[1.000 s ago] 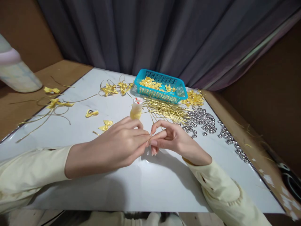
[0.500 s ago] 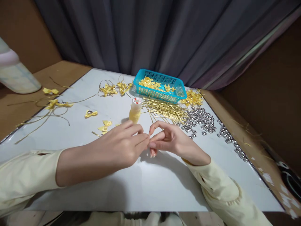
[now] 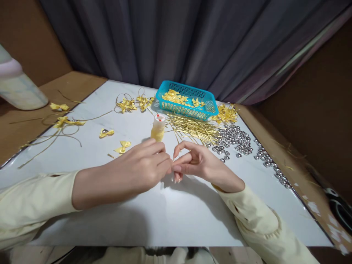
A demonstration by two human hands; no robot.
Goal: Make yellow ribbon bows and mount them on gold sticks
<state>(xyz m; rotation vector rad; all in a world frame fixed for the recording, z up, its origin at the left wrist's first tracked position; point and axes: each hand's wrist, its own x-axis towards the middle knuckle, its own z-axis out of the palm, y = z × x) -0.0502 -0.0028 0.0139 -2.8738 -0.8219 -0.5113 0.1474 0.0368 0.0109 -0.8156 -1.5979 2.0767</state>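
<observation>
My left hand (image 3: 147,167) and my right hand (image 3: 194,161) meet over the white tabletop (image 3: 176,220), fingertips touching. Both are closed in a pinch; whatever lies between the fingers is too small or hidden to name. Just behind the left hand stands a spool of yellow thread (image 3: 157,128), its lower part covered by that hand. Left of it lies a yellow ribbon bow (image 3: 123,146), and farther left another bow with a silver bead (image 3: 106,132). Gold twist ties (image 3: 195,128) are heaped beyond the right hand, with loose silver beads (image 3: 235,137) to their right.
A turquoise basket (image 3: 189,114) of yellow bows stands at the back, with more bows (image 3: 227,113) piled at its right. Finished-looking bows with gold ties (image 3: 126,104) lie at the back left. A pale bottle (image 3: 22,88) stands far left; scissors-like black handles (image 3: 341,212) lie far right.
My left hand has shifted slightly and its fingers have curled in more at the meeting point. The right hand has barely moved; the things on the table stay put.
</observation>
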